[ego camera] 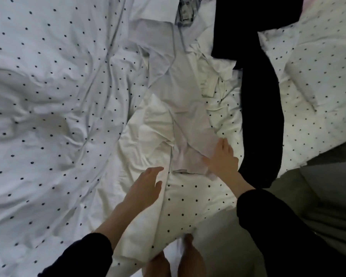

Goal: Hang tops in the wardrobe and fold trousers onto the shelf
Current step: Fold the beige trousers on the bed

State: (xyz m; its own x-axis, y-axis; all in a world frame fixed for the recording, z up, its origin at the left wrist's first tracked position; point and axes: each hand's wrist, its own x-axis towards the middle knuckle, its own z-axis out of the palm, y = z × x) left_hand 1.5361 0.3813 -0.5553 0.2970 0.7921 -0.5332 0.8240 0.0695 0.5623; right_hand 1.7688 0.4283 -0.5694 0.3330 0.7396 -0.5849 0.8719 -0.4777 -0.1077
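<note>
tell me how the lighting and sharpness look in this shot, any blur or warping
Head view: dim, soft light with a cool cast, no glare on the dotted duvet; the corners darken; wide-angle bending curves the edges; the whole frame is slightly soft, most around the left hand and right hand by the pale shirt; the dark garment is near-black with no detail.

Clear hanger [185, 12] cut off by top edge

Dim, soft indoor light is seen; shadows are faint, detail is slightly blurred throughout (edges are bowed by the wide lens).
</note>
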